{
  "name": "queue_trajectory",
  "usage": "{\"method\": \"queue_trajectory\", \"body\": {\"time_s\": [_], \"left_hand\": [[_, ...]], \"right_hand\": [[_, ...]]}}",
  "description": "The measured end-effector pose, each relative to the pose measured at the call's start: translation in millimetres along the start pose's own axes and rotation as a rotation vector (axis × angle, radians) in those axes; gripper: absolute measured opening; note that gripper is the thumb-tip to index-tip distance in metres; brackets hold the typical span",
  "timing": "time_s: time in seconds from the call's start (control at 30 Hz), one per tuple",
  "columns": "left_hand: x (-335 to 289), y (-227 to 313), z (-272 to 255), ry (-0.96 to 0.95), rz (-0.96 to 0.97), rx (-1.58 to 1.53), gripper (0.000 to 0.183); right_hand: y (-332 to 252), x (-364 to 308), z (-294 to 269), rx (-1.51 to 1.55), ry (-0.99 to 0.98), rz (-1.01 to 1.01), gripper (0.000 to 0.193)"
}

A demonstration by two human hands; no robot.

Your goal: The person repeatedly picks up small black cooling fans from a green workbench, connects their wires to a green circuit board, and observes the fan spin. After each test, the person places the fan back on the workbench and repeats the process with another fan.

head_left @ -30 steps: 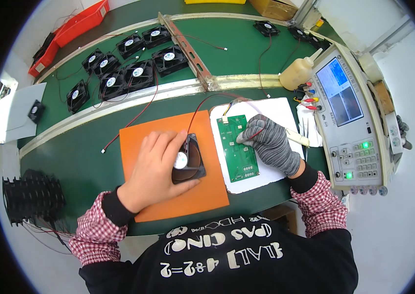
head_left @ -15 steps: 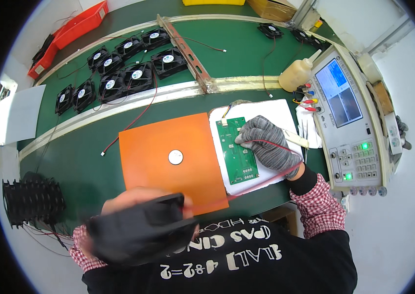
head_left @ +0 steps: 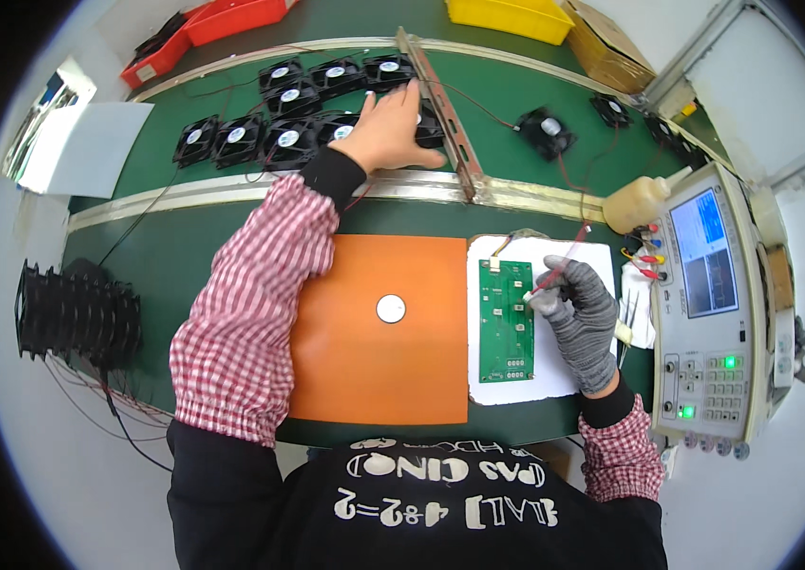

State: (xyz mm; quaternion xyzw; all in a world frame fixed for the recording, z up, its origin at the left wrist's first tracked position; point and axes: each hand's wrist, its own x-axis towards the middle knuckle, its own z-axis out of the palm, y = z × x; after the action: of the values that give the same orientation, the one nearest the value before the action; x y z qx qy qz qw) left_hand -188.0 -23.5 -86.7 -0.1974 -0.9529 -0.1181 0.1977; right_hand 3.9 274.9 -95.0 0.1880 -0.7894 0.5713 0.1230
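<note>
My bare left hand point(head_left: 388, 133) reaches over the rows of black fans at the back. Its fingers and thumb are spread around one fan point(head_left: 429, 125), partly hidden; whether it touches that fan I cannot tell. My right hand point(head_left: 581, 318), in a grey striped glove, pinches a small white connector point(head_left: 530, 296) on a red wire at the right edge of a green circuit board point(head_left: 507, 332). The board lies on a white pad point(head_left: 554, 385). Beyond the metal bar, a blurred black fan point(head_left: 547, 131) lies with a red wire trailing toward my right hand.
An orange mat point(head_left: 378, 370) with a white disc point(head_left: 390, 309) lies beside the pad. At right stand a bench tester point(head_left: 706, 275) with a screen and a glue bottle point(head_left: 635, 204). A slotted metal bar point(head_left: 450, 119) divides the back area. Stacked fans point(head_left: 75, 309) stand at left.
My left hand has let go of the fan it held near my body and moved to the back rows. A fan now lies right of the bar. My right hand stays at the board.
</note>
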Motion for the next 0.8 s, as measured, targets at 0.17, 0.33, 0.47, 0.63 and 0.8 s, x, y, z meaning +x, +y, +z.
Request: {"method": "queue_trajectory", "body": {"time_s": [0.17,0.33,0.47,0.63,0.8], "left_hand": [[-11.6,63.0,-37.6,0.136,0.188,-0.022,0.050],[-92.4,163.2,-127.9,0.136,0.434,-0.763,0.079],[-80.8,107.5,-168.2,0.690,0.583,-0.428,0.065],[-88.2,43.4,-187.6,0.883,0.024,0.096,0.053],[-141.7,124.6,-154.2,0.166,0.256,-0.584,0.064]], "right_hand": [[-7.4,1.3,-7.6,0.253,-0.007,0.146,0.059],[-31.4,0.9,1.7,0.051,-0.513,-0.025,0.066],[-59.7,-11.8,2.1,0.612,-1.012,-0.009,0.015],[-57.2,-16.7,-12.4,0.324,-0.660,0.002,0.028],[-65.6,9.0,23.2,0.490,-0.493,-0.066,0.102]]}}
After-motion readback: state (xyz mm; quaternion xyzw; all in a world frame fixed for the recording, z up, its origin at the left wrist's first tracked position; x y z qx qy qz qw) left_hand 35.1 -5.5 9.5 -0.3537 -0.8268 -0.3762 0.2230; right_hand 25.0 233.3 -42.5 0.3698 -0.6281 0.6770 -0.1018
